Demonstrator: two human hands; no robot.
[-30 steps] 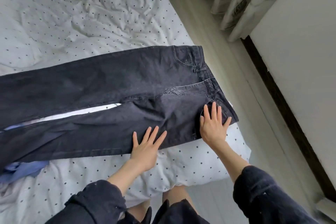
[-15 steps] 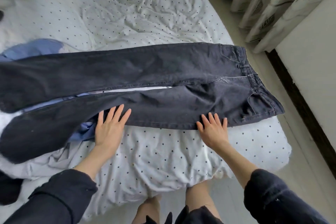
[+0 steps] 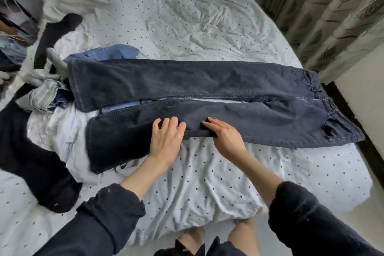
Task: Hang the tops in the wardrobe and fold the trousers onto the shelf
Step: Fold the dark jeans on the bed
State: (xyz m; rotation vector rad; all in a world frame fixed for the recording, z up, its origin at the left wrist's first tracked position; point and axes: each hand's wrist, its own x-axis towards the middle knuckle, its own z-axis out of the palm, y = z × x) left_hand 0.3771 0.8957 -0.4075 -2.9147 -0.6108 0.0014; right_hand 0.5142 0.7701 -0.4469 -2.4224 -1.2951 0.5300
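Dark grey jeans (image 3: 207,81) lie flat across the dotted bed sheet (image 3: 207,172), waistband to the right, leg ends to the left. Both hands are on the near leg at about its middle, close together. My left hand (image 3: 166,139) has its fingers curled over the leg's near edge, thumb hidden under the cloth. Beside it, my right hand (image 3: 226,139) grips the same edge with its fingers on top pointing left. The strip of edge between the hands is slightly raised. No wardrobe or shelf is clearly in view.
A pile of clothes lies under and left of the leg ends: a black garment (image 3: 31,162), white cloth (image 3: 62,131), light denim (image 3: 41,93) and a blue piece (image 3: 116,52). Curtains (image 3: 332,16) and a wall (image 3: 363,100) bound the bed's right side.
Both hands slid left along the near leg and came together at its edge, going from flat and open to gripping. The view swung left, bringing the clothes pile into sight.
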